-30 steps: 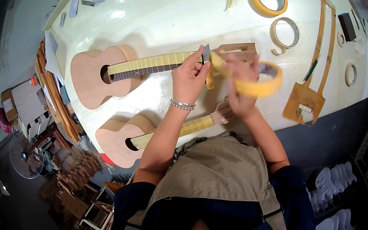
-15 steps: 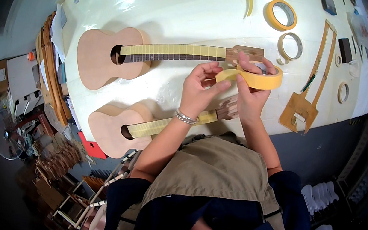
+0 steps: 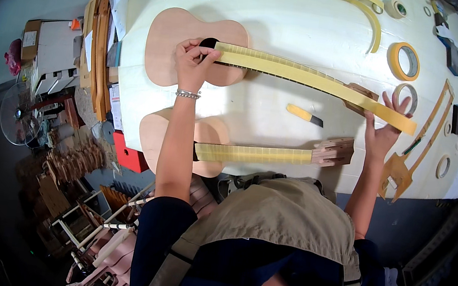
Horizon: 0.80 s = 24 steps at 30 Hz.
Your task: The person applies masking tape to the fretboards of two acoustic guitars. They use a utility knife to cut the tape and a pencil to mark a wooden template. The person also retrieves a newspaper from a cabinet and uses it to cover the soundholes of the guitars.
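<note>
The left hand [image 3: 194, 60] is curled, its fingertips pressing the near end of a long strip of pale yellow masking tape [image 3: 307, 79] down at the sound hole of the upper unfinished pale-wood ukulele [image 3: 175, 49]. The tape runs from there toward three o'clock, along the whole fingerboard and past the headstock. At that far end the right hand [image 3: 381, 134] is spread open, fingers fanned, its fingertips against the tape's free end where it overhangs the wood (whether it pinches the strip or only steadies it I cannot tell).

At six o'clock from the taped neck a small yellow-handled knife [image 3: 304, 115] lies on the white bench [image 3: 292, 12], and below it a second pale-wood ukulele [image 3: 251, 153] with its own fingerboard already masked. At one o'clock from the right hand sit two rolls of yellow tape [image 3: 405, 61], with flat wooden templates [image 3: 413, 150] just beyond.

The risk, as I judge it, lies in the stretch between the hands: if the right end drifts sideways, the strip would lie askew, leave an edge bare, or wrinkle.
</note>
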### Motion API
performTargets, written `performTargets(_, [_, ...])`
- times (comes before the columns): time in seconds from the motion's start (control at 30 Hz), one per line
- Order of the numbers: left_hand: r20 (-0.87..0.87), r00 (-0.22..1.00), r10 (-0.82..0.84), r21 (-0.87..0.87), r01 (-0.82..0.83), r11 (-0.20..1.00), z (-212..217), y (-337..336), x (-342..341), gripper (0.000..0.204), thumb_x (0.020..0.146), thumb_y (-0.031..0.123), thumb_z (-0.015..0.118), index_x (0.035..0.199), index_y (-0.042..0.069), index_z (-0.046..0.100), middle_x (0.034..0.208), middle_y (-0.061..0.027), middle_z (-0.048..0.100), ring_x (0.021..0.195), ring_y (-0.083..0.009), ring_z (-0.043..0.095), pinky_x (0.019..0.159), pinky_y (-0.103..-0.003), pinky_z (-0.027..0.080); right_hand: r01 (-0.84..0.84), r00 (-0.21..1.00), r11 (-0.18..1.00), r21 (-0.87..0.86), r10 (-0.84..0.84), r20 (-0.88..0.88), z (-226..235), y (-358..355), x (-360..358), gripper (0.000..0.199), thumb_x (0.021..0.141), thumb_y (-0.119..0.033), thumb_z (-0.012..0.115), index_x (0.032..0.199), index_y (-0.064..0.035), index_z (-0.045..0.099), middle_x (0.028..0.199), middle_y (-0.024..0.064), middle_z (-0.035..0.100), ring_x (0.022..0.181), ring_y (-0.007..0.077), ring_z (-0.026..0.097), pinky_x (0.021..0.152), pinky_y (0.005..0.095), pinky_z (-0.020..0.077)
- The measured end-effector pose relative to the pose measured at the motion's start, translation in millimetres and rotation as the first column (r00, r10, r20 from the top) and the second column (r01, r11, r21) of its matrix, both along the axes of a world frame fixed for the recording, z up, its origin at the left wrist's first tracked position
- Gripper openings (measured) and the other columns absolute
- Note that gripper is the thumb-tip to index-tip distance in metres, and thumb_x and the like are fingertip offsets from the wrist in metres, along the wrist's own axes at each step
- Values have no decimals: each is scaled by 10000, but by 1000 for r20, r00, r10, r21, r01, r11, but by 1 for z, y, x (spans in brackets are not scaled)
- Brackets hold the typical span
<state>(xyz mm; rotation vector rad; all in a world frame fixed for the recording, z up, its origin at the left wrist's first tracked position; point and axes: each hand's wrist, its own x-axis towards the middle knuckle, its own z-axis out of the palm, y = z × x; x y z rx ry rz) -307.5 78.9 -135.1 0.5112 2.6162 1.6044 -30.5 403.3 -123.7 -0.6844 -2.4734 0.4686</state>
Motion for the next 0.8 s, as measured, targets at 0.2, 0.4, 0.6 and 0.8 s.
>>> performTargets(0.2, [137,990,-29,-112,44,993,5,-1,-1,137,694,113,779,779,36,704,1076,-56,425,977,-154,495,747,-267,498,82,994,995,-60,-77,78,-12,7,-1,920,795,-268,699,1440,-20,91,1117,138,625,1136,223,552,1118,450,27])
performTargets(0.4, [30,1000,-9,-210,15,978,7,3,3,148,689,110,779,800,48,704,1052,-62,455,991,-169,489,786,-298,477,168,986,944,-283,-154,71,-5,-4,-9,979,786,-250,706,1435,17,23,958,125,667,1111,247,569,1116,428,87])
performTargets(0.6, [-413,910,32,-361,-196,912,8,11,20,576,725,123,738,1243,60,494,1187,-115,477,1014,-246,491,830,-347,433,161,968,797,-582,-243,-65,-22,-2,-7,996,774,-148,717,1425,50,-10,1183,204,489,1007,208,601,795,285,506])
performTargets(0.8, [-179,868,-464,-833,118,541,3,4,59,794,878,529,425,1459,75,129,1508,-112,186,1409,-298,77,952,-735,-17,142,950,753,-643,-285,-124,-22,-5,-14,1021,762,-194,726,1426,51,-10,1056,167,548,941,183,614,796,281,491])
